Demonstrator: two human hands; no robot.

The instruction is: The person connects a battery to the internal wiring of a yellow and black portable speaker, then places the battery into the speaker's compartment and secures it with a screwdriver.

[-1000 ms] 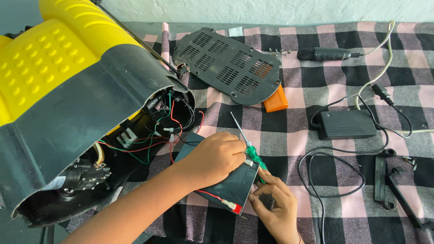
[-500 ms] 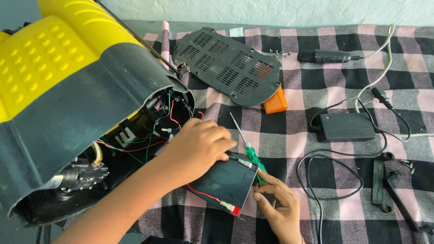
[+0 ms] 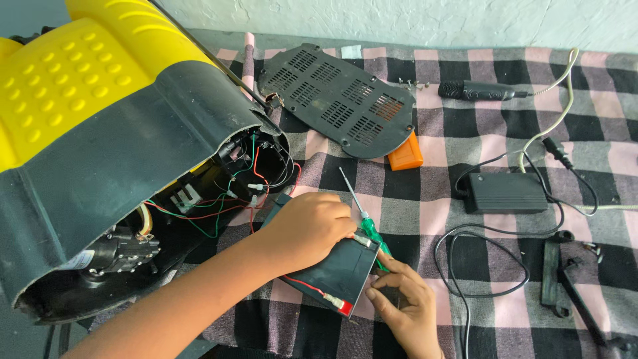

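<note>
Black battery [image 3: 335,269] under left hand [image 3: 309,226]

The room is evenly lit by soft, daylight-like light, with no harsh glare anywhere. The yellow casing [image 3: 73,80] at ten o'clock is the brightest patch, faintly sheened but not blown out. Its open underside [image 3: 133,252] at eight o'clock falls into deep shade, so the parts inside are hard to read. Shadows under the left hand [image 3: 309,226] and the right hand [image 3: 405,306] are faint and soft-edged. The checked cloth [image 3: 465,239] and black vented panel [image 3: 339,100] look sharp. Slight wide-angle bending shows toward the edges, with little motion blur
</note>
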